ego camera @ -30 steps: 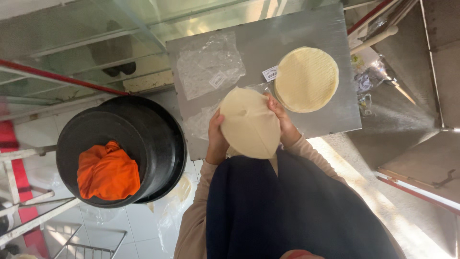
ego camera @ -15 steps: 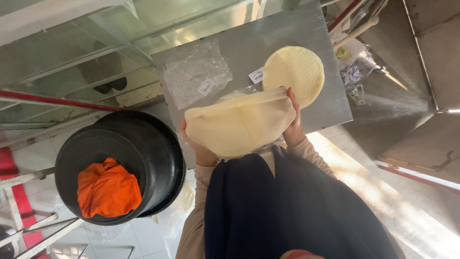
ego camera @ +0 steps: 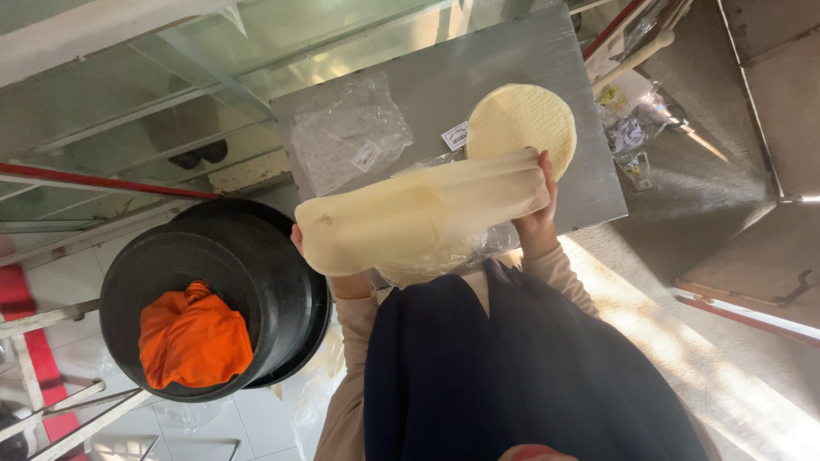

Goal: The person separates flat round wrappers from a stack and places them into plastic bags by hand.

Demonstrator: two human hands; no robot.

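Dough sheet (ego camera: 418, 218), pale and stretched long, hangs between both hands above the near edge of the grey metal table (ego camera: 512, 60). The right hand (ego camera: 536, 218) grips its end at about three o'clock, fingers curled over the top edge. The left hand (ego camera: 329, 273) is mostly hidden under the other end at about nine o'clock; how far it is closed cannot be told, though it bears the dough. Just beyond the right hand, at twelve o'clock, a round flat disc (ego camera: 523, 119) lies on the table. A crumpled clear plastic sheet (ego camera: 346, 128) lies at eleven o'clock. A black drum (ego camera: 256, 282) holding an orange cloth (ego camera: 192, 337) stands at eight o'clock.
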